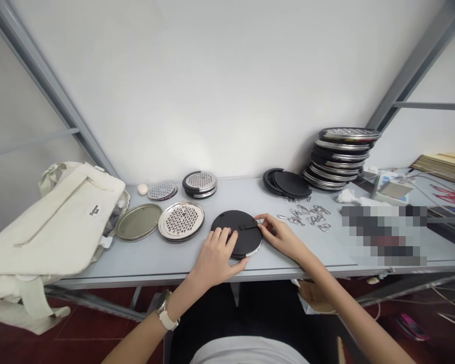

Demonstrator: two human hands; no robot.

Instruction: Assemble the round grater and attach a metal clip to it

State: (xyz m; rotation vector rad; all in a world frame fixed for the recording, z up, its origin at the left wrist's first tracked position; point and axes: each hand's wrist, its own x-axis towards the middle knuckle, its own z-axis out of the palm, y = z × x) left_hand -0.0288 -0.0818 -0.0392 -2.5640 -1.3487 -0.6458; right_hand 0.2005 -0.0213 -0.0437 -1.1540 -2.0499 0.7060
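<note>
A round black disc with a metal rim (235, 227) lies on the grey table (151, 258) in front of me. My left hand (216, 255) rests flat on its near left part, fingers spread, holding it down. My right hand (278, 233) is at the disc's right edge, thumb and forefinger pinched on a small metal clip at the end of a black tab on the disc. A scatter of several loose metal clips (307, 216) lies just right of that hand.
A perforated metal disc (181, 221) and a plain metal lid (138, 221) lie to the left, beside a cream cloth bag (56, 222). Smaller grater discs (199, 182) sit at the back. Black covers (288, 183) and a tall stack of discs (341, 157) stand back right.
</note>
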